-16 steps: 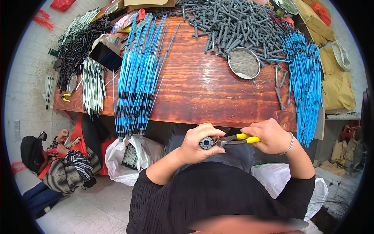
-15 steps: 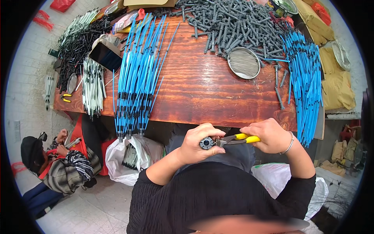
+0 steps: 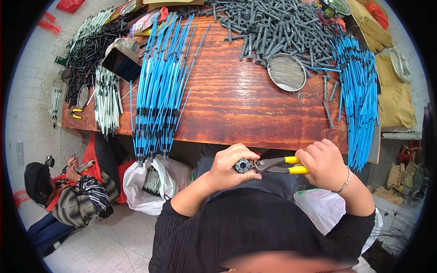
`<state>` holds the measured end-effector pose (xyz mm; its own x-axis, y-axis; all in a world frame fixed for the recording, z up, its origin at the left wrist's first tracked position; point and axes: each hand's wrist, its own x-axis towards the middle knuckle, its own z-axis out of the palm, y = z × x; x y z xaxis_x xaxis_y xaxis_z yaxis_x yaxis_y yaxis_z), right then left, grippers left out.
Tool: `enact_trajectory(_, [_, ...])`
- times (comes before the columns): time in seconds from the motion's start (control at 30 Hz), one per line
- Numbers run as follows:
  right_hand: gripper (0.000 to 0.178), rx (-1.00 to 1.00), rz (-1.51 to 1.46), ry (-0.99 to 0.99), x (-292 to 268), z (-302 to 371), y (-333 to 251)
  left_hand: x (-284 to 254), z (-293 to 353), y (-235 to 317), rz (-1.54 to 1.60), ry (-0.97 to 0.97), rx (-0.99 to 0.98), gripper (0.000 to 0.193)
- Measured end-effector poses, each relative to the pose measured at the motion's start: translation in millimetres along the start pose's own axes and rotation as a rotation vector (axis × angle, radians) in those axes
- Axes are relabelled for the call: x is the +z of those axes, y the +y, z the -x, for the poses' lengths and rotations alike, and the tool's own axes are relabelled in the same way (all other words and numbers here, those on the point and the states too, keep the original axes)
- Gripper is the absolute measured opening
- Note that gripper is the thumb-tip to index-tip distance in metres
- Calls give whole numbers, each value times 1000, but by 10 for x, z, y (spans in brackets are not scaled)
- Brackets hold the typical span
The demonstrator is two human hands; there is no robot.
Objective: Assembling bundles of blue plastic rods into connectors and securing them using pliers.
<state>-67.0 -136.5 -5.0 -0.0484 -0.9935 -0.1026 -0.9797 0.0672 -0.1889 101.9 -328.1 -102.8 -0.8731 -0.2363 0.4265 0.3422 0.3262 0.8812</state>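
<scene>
- Left hand (image 3: 228,167) curls around dark round part (image 3: 242,165), just below frame centre.
- Right hand (image 3: 324,164), fingers bent, holds yellow-handled pliers (image 3: 261,164) — spread apart.
- Plier work seems in hand — next move probably needs steady left grip.

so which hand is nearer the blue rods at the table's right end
Right. The right hand, on the pliers, is left of the blue rods; the left hand, holding a dark grey part, is farther left.

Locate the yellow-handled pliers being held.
In the head view, the pliers are right of centre, in front of the table, their handles in the right hand, jaws beside the round grey piece in the left hand.
</scene>
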Motion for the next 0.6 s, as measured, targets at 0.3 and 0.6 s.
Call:
enact_trajectory(0.3, [52, 120, -733, -407, 180, 44, 112, 14, -87, -24, 83, -124, 123, 60])
enact_trajectory(0.6, [58, 44, 115, 241, 106, 64, -233, 110, -34, -27, -29, 126, 51, 64])
